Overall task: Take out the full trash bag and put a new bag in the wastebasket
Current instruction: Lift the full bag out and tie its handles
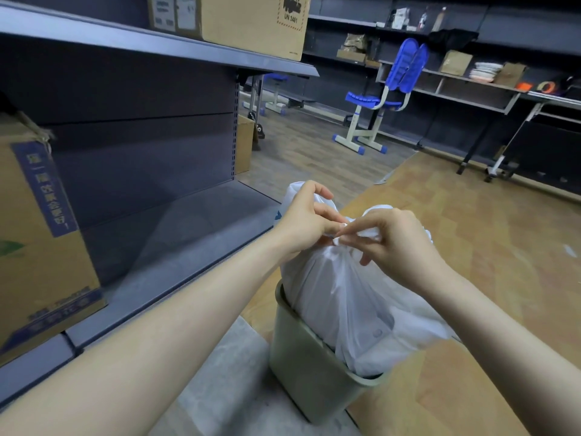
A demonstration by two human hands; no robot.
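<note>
**Head view: both hands at the neck of a full white bag in the wastebasket**

The head camera looks down on a pale grey-green wastebasket (309, 369) standing on a wood-pattern floor (490, 240), just beside the low edge of a dark metal shelving unit (176, 225). A full white trash bag (342, 297) sits inside it, its bulging body rising well above the rim and its top gathered into a neck.

Both bare hands meet at that neck. The left hand (306, 221) has its fingers curled and pinches a bunched piece of the bag's upper plastic between thumb and fingertips; a loose flap of the bag stands up behind it. The right hand (401, 243) also pinches gathered plastic with thumb and forefinger, while its other fingers are bent and spread a little above the bag. The fingertips of the two hands touch or nearly touch; which strand each one grips cannot be told.

On the shelving unit, a cardboard box with a blue printed strip (37, 234) stands on the lower shelf at the left, and another cardboard box (251, 23) sits on the shelf above. Farther back, a blue chair (390, 96) stands on the floor near long wall shelves (456, 86) holding small boxes and odds and ends.
</note>
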